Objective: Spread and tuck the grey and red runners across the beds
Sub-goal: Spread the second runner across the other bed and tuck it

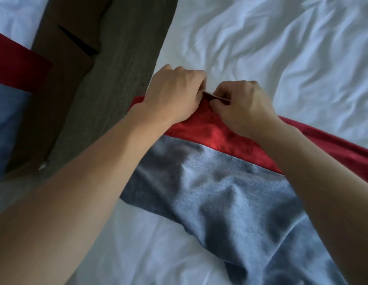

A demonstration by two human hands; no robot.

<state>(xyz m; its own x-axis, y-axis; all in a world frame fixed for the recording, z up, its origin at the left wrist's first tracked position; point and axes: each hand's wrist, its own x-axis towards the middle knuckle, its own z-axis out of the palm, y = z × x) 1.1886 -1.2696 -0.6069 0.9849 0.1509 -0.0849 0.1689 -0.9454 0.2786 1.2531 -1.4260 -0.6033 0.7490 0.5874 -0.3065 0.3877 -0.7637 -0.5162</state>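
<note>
Rumpled grey-and-red runner (209, 182) slantwise across white bed (282, 48), red edge pinched up.

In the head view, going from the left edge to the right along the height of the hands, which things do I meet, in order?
Second bed's runner → floor between the beds → left hand → right hand → white sheet.

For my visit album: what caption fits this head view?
Both hands, left hand and right hand, pinch the red edge of a grey and red runner on a white bed.
</note>
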